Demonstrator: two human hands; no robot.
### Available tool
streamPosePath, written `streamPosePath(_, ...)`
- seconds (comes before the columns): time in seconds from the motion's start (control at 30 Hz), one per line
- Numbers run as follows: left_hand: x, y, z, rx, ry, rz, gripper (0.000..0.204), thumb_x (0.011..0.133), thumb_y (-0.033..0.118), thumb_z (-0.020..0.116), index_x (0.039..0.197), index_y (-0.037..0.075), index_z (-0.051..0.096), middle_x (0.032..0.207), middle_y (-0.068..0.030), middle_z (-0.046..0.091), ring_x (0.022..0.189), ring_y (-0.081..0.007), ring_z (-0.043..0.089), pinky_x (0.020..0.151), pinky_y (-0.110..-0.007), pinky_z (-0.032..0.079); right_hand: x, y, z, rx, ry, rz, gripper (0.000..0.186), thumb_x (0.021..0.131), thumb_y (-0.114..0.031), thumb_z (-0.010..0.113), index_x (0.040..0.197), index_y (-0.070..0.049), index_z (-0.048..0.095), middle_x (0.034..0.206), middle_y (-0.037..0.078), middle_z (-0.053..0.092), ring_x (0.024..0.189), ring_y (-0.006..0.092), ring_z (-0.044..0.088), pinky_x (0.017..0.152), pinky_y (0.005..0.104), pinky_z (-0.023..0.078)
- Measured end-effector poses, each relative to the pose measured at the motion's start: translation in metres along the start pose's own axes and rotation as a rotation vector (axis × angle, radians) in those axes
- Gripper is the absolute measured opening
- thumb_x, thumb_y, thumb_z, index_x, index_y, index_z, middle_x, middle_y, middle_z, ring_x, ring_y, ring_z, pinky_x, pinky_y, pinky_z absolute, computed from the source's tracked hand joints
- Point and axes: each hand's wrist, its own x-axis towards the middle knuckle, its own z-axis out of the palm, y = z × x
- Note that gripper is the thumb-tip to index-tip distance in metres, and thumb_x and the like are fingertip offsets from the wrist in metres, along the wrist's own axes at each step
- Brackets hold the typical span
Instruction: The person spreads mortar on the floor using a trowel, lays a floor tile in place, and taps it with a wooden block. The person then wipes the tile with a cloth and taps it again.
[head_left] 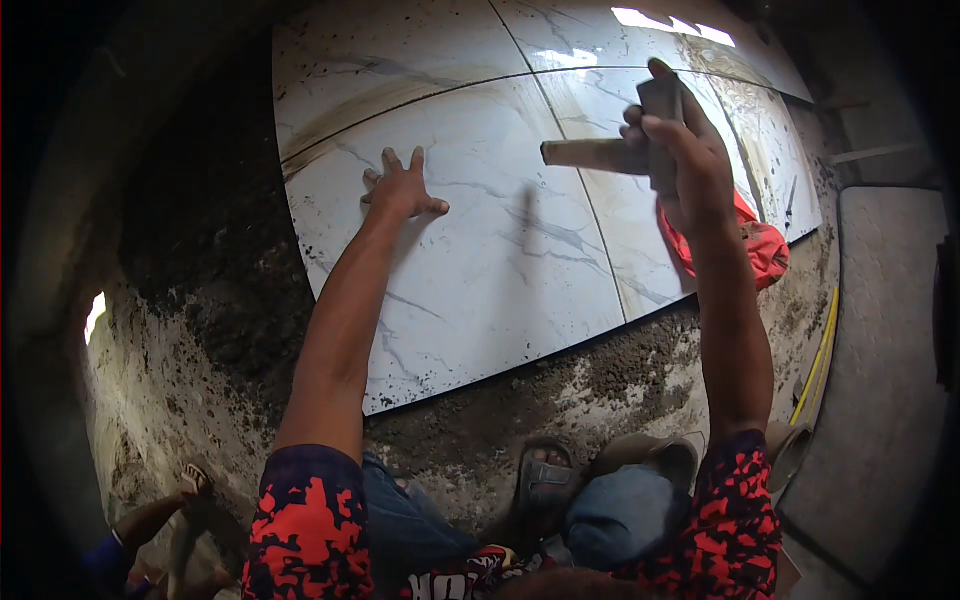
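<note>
My left hand (pixel 398 190) lies on a large white tile (pixel 500 290) with grey veins, its fingers spread and nothing in it. Raised above the tiles on the right, my right hand (pixel 700 165) is wrapped around the dark, blocky head of a hammer (pixel 600 155). The hammer's brown handle sticks out to the left, clear of the surface, and a dim shadow or reflection shows on the tile below. My palm hides part of the hammer head. Thin dark joints separate this tile from its neighbours, some smeared with brown dirt.
A red cloth or bag (pixel 765 250) lies by the tiles' right edge. Dark loose mortar (pixel 220 300) borders them on the left. Yellow cord (pixel 818 355) runs beside a grey slab (pixel 885 300) at right. My sandalled foot (pixel 547 475) is below. Another person's arm (pixel 150 518) shows at lower left.
</note>
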Motion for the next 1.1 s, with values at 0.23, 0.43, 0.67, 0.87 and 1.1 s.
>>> streamPosePath(0.23,0.012,-0.016,0.004,-0.023,0.021,-0.018,0.109,0.060,0.049,0.079,0.145,0.031,0.013,0.151,-0.0154,0.002,0.133,-0.0499,0.013,0.096,-0.066,0.033,0.076,-0.060,0.067,-0.089,0.062,-0.080,0.048,0.079,0.001,0.047,0.127,-0.001,0.044,0.079,0.003,0.047,0.072,0.0126,0.050,0.065,0.0256,0.046)
streamPosePath(0.43,0.003,0.003,0.002,-0.042,-0.001,0.003,0.108,0.061,0.048,0.079,0.145,0.030,0.013,0.151,-0.0172,0.002,0.132,-0.0518,0.013,0.096,-0.066,0.033,0.137,0.038,0.046,-0.215,0.102,0.121,0.018,0.077,-0.004,0.052,0.095,-0.002,0.049,0.073,0.004,0.046,0.064,0.0129,0.048,0.057,0.0272,0.041)
streamPosePath(0.67,0.002,-0.005,-0.002,-0.018,0.022,0.005,0.109,0.061,0.052,0.077,0.145,0.029,0.012,0.150,-0.0189,0.003,0.130,-0.0545,0.016,0.091,-0.067,0.036,0.137,0.007,0.059,0.089,0.026,-0.052,0.014,0.075,-0.001,0.050,0.088,-0.004,0.048,0.070,0.004,0.049,0.059,0.0133,0.049,0.052,0.0273,0.041)
streamPosePath(0.87,0.001,-0.012,0.000,-0.009,0.008,-0.011,0.109,0.062,0.051,0.077,0.145,0.027,0.013,0.150,-0.0187,0.003,0.130,-0.0543,0.015,0.091,-0.067,0.037,0.151,0.012,0.087,0.047,0.035,-0.007,0.006,0.076,-0.001,0.049,0.080,-0.004,0.047,0.070,0.007,0.048,0.054,0.0150,0.046,0.049,0.0282,0.039)
streamPosePath(1.1,-0.001,-0.008,-0.001,-0.045,-0.014,0.010,0.108,0.063,0.051,0.077,0.145,0.027,0.012,0.150,-0.0190,0.001,0.130,-0.0561,0.012,0.093,-0.068,0.033,0.160,0.034,0.113,-0.077,0.041,0.125,0.004,0.078,-0.001,0.049,0.078,-0.004,0.047,0.069,0.006,0.048,0.057,0.0140,0.046,0.050,0.0279,0.039)
